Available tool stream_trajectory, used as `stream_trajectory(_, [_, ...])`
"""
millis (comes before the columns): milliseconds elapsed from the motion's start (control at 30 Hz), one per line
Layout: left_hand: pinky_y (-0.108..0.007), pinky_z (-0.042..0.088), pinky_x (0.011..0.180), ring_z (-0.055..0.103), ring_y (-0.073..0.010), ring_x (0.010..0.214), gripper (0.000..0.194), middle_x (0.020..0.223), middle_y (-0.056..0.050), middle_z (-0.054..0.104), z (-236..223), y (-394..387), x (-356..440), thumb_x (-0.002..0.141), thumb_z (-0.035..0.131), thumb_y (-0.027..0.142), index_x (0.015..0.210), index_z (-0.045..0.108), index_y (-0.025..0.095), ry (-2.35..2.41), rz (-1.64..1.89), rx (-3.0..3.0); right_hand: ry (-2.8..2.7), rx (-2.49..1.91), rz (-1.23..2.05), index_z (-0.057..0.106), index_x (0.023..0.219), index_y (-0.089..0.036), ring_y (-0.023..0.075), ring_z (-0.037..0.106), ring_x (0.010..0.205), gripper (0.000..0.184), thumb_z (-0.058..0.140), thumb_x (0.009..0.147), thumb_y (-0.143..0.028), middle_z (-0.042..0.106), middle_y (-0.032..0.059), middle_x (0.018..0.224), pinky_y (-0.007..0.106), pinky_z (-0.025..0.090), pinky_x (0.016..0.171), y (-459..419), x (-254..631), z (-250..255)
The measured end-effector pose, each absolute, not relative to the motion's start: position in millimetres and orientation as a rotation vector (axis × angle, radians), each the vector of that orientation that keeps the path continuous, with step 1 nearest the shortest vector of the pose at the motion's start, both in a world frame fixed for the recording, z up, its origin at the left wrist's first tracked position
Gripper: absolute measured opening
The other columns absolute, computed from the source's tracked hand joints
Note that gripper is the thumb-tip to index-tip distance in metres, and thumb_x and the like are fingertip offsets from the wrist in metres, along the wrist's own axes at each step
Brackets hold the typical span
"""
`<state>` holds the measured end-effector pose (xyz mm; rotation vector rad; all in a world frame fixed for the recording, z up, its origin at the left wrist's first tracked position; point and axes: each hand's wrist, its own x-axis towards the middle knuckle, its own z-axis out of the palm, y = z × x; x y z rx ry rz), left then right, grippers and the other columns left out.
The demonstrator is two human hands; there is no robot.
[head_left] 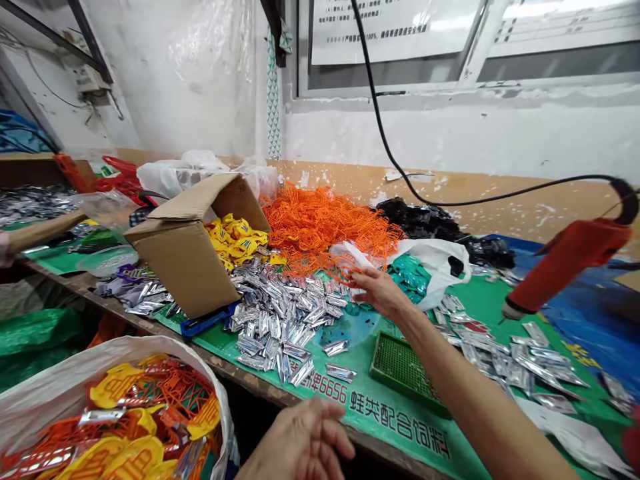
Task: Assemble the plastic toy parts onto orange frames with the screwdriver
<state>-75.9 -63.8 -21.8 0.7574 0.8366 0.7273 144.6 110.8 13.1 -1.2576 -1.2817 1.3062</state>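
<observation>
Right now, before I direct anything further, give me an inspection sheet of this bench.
Surface: green printed mat on a wooden bench, heavily covered.
Job's things: orange plastic lattice pieces heaped at the back; silver foil packets in front of them.
Hands: right hand at the edge of the orange heap, any grip unclear; left hand open, near the bench edge.
Clutter: cardboard box, yellow pieces, black scraps, white plastic bag, green mesh tray, filled white sack.
Cables: black cable looping to a red hand tool.
Surroundings: stained white wall, window with a notice.
</observation>
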Motion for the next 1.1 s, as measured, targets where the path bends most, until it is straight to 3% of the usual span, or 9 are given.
stream_trajectory(133, [-0.021,0.048,0.045,0.07,-0.0174,0.059,0.058,0.098,-0.013,0.074,-36.8,-33.4,-57.9,0.081,0.054,0.066,0.11,0.065,0.016,0.428,0.618,0.302,-1.532,-1.115,1.351,0.075,0.086,-0.017,0.02,0.061,0.099,0.019,0.073,0.074,-0.032,0.069,0.005,0.102,0.036,0.05,0.09,29.3,154.6,11.7])
stream_trajectory(233, [-0.023,0.054,0.052,0.073,-0.0199,0.066,0.064,0.108,-0.019,0.072,-47.2,-26.6,-52.3,0.077,0.064,0.058,0.115,0.063,0.008,0.287,0.543,0.23,-1.726,-1.042,1.425,0.078,0.082,-0.022,0.0192,0.064,0.096,0.015,0.07,0.074,-0.032,0.071,0.0027,0.099,0.035,0.05,0.089,-11.6,157.1,10.4])
stream_trajectory(333, [-0.017,0.052,0.052,0.072,-0.0163,0.063,0.051,0.097,-0.017,0.074,-51.5,-31.9,-51.1,0.071,0.077,0.036,0.108,0.065,0.003,0.35,0.55,0.247,-1.924,-1.062,1.435,0.078,0.093,-0.025,0.0191,0.066,0.096,0.021,0.07,0.073,-0.026,0.072,0.0012,0.103,0.034,0.052,0.087,-14.9,163.6,11.4])
stream_trajectory(433, [-0.016,0.05,0.054,0.071,-0.0141,0.062,0.053,0.092,-0.008,0.074,-50.5,-40.2,-52.3,0.068,0.079,0.017,0.118,0.062,0.015,0.508,0.665,0.297,-2.106,-1.339,1.187,0.065,0.12,-0.027,0.0194,0.066,0.1,0.046,0.065,0.075,-0.017,0.068,0.0017,0.119,0.035,0.054,0.086,18.2,171.7,7.5])
stream_trajectory(500, [-0.019,0.051,0.054,0.07,-0.0145,0.061,0.061,0.089,-0.004,0.073,-48.8,-44.3,-52.9,0.07,0.077,0.014,0.127,0.056,0.022,0.624,0.73,0.329,-2.132,-1.518,1.0,0.062,0.121,-0.02,0.0204,0.064,0.105,0.039,0.061,0.083,-0.016,0.064,0.0073,0.122,0.038,0.053,0.09,50.2,171.5,-1.4])
stream_trajectory(567, [-0.021,0.051,0.056,0.068,-0.0136,0.06,0.064,0.084,-0.002,0.073,-47.8,-46.6,-53.4,0.069,0.077,0.012,0.128,0.056,0.024,0.72,0.799,0.349,-2.193,-1.67,0.817,0.059,0.119,-0.016,0.0226,0.061,0.107,0.031,0.06,0.089,-0.027,0.061,0.0092,0.122,0.044,0.052,0.091,80.0,164.2,-13.5])
stream_trajectory(700, [-0.023,0.052,0.068,0.07,-0.0154,0.072,0.057,0.092,-0.007,0.074,-52.5,-44.8,-57.6,0.059,0.082,0.01,0.113,0.065,0.018,0.771,0.959,0.389,-2.373,-1.841,0.541,0.057,0.12,-0.017,0.0219,0.061,0.106,0.033,0.058,0.092,-0.033,0.059,0.0094,0.123,0.043,0.053,0.088,113.7,140.4,-33.4])
stream_trajectory(767, [-0.023,0.051,0.065,0.069,-0.0162,0.069,0.055,0.087,-0.007,0.075,-58.4,-41.2,-61.8,0.056,0.083,0.012,0.108,0.065,0.016,0.805,1.001,0.422,-2.447,-1.877,0.437,0.057,0.12,-0.017,0.0217,0.061,0.105,0.033,0.058,0.092,-0.033,0.059,0.0095,0.122,0.042,0.053,0.088,119.5,132.6,-38.5])
stream_trajectory(1100, [-0.023,0.048,0.057,0.065,-0.0139,0.057,0.057,0.076,-0.005,0.073,-66.5,-33.7,-55.5,0.05,0.084,0.013,0.103,0.065,0.014,0.8,1.125,0.385,-2.488,-2.011,0.289,0.056,0.122,-0.016,0.0222,0.062,0.105,0.035,0.058,0.091,-0.034,0.059,0.0095,0.122,0.043,0.053,0.087,129.4,134.9,-39.7])
